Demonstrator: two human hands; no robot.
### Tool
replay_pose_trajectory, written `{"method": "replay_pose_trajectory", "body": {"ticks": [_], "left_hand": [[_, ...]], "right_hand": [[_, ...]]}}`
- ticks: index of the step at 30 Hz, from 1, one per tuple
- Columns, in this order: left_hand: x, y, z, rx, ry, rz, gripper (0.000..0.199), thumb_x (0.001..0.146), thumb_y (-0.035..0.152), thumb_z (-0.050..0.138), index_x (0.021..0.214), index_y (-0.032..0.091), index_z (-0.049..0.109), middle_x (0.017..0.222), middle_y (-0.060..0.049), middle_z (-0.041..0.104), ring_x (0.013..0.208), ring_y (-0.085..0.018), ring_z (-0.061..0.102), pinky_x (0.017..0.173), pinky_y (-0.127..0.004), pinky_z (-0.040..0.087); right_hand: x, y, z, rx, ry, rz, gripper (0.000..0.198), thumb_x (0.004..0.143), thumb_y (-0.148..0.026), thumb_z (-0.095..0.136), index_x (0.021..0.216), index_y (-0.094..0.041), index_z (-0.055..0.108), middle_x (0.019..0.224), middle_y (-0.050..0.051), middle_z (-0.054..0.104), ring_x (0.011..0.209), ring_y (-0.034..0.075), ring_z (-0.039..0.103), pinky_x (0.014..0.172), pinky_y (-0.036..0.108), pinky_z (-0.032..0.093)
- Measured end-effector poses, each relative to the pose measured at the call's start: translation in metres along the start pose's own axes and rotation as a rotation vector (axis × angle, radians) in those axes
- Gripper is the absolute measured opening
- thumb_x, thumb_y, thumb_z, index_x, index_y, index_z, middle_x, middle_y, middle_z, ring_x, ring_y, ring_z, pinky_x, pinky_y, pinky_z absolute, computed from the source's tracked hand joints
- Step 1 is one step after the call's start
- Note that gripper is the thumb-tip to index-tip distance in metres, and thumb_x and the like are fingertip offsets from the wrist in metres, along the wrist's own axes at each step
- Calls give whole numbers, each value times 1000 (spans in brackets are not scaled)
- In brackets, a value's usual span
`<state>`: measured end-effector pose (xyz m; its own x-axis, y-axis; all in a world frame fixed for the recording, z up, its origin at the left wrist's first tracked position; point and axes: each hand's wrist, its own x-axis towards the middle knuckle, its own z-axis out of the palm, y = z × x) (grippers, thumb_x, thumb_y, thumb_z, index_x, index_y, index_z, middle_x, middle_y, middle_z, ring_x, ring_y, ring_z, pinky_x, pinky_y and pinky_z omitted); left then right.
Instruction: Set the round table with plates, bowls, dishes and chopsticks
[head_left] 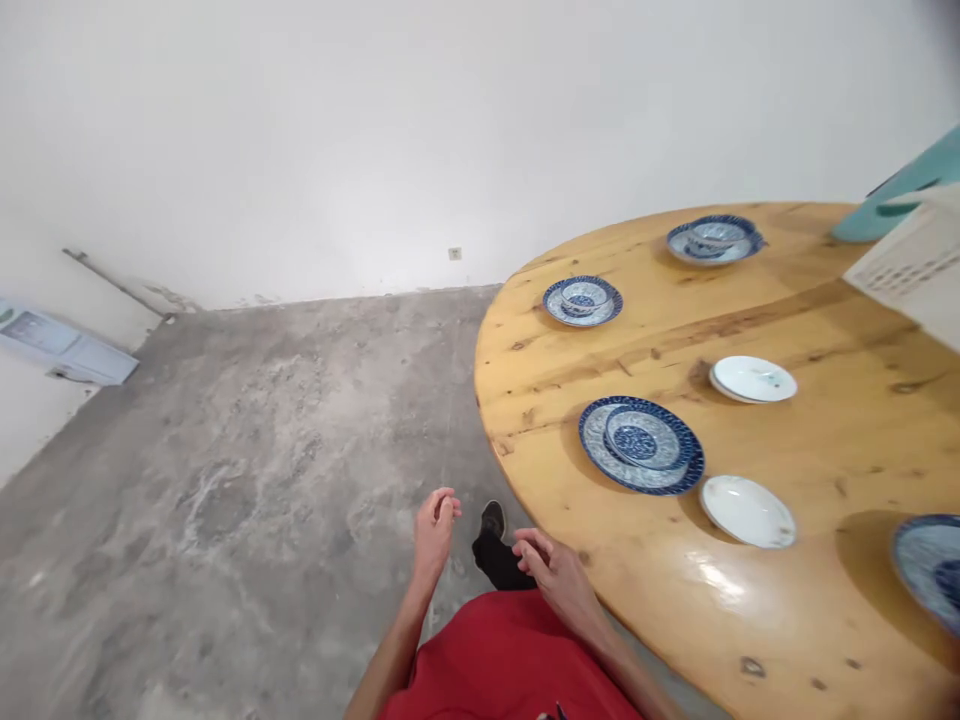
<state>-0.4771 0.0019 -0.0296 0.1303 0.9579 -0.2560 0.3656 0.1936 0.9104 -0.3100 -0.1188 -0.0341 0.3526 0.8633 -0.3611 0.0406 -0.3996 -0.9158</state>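
At the bottom centre of the frame, the left hand (435,535) hangs over the grey concrete floor (247,480) with fingers loosely curled, its grip holding nothing. The right hand (556,573), half open and empty, hovers beside the edge of the round pale wooden table (825,620). Nearest it, right of centre, lies a blue patterned plate stack (641,444), with 2 plain white saucers (748,511) just beside.

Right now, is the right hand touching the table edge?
Apart. The head view shows the right hand hanging loose just off the round wooden table, with a sliver of grey floor between its fingers and the rim.
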Motion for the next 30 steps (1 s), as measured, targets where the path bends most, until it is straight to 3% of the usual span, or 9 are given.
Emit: {"method": "replay_pose_trajectory", "body": {"ticks": [4,8,14,19,25,30], "left_hand": [[45,20,-17,94,-64,7,35,87,43,47,100,18,68,88,-8,72,78,-18,68,76,-32,53],[80,32,-28,128,-48,-12,34,89,42,47,103,18,67,91,-8,73,80,-18,68,77,-32,54],[130,40,-30,102,-92,-69,31,89,38,48,100,17,67,90,-8,72,76,-16,67,73,-29,54],[196,58,-22,86,-189,10,32,89,39,49,99,16,68,89,-8,72,76,-16,67,74,-29,54],[297,95,-15,118,-430,154,32,88,40,49,100,18,67,89,-8,72,76,-17,68,74,-30,53],[369,125,-16,136,-532,253,33,88,42,49,101,18,68,91,-8,73,80,-19,69,77,-32,53]], "right_hand": [[54,-32,7,87,30,26,48,72,-61,50,92,-21,68,79,8,73,65,25,69,67,38,56],[95,-57,10,130,71,44,47,71,-59,52,94,-21,68,82,8,74,67,26,70,70,39,55],[129,-77,14,137,128,61,47,73,-60,53,96,-21,69,84,8,75,70,25,70,71,38,56],[152,-80,22,158,250,94,47,74,-61,55,95,-21,69,84,9,74,71,26,71,70,38,57],[196,-108,58,197,478,138,49,73,-64,54,92,-21,66,82,9,73,68,26,70,69,38,56],[235,-148,98,202,586,73,43,77,-57,49,92,-20,66,78,8,71,65,23,68,65,35,54]]}}
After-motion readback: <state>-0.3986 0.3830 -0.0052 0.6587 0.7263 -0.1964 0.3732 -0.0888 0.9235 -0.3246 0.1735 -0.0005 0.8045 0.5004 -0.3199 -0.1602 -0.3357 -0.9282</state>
